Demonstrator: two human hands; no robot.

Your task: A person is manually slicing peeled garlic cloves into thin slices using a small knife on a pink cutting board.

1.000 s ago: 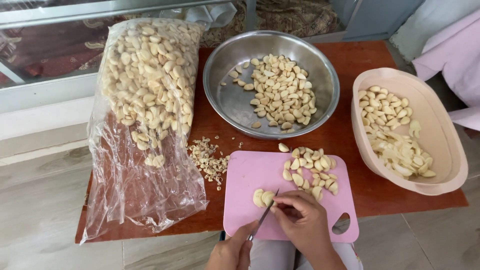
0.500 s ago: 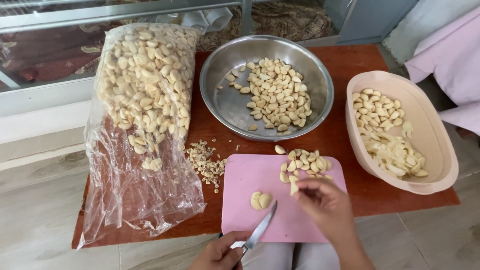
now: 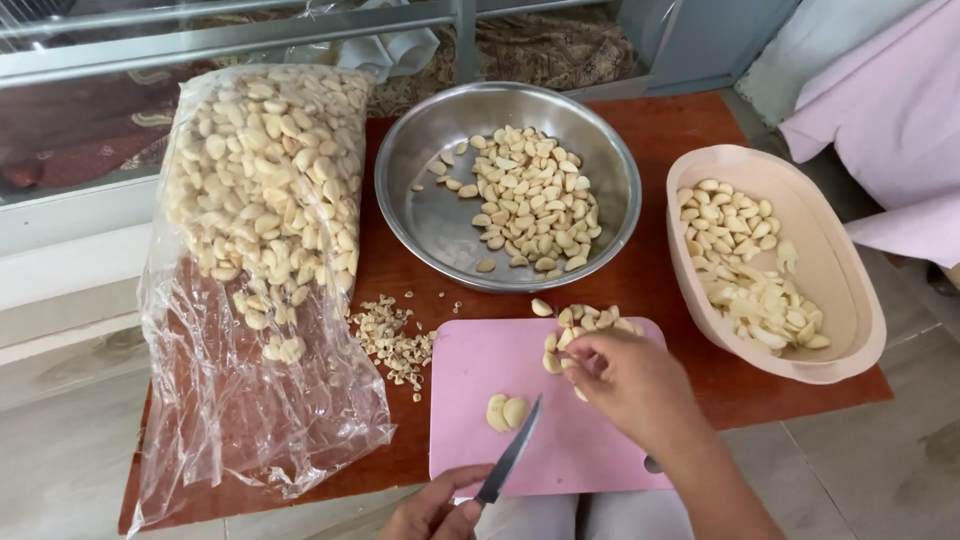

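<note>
A good share of the work looks done: the beige oval bowl (image 3: 840, 300) at the counter's right edge holds whole cloves at its far end and cut slices at its near end. Much is left, judging by the steel bowl (image 3: 430, 215) of peeled garlic at the far edge and the full plastic bag (image 3: 250, 290) along the left edge. On the pink cutting board (image 3: 560, 440) at the near edge, the right hand (image 3: 625, 380) reaches into the clove pile (image 3: 580, 322), fingers curled; whether it grips one I cannot tell. The left hand (image 3: 435, 510) is closed around the knife (image 3: 510, 462), whose long axis runs diagonally, tip pointing far-right beside two halved cloves (image 3: 505, 412).
</note>
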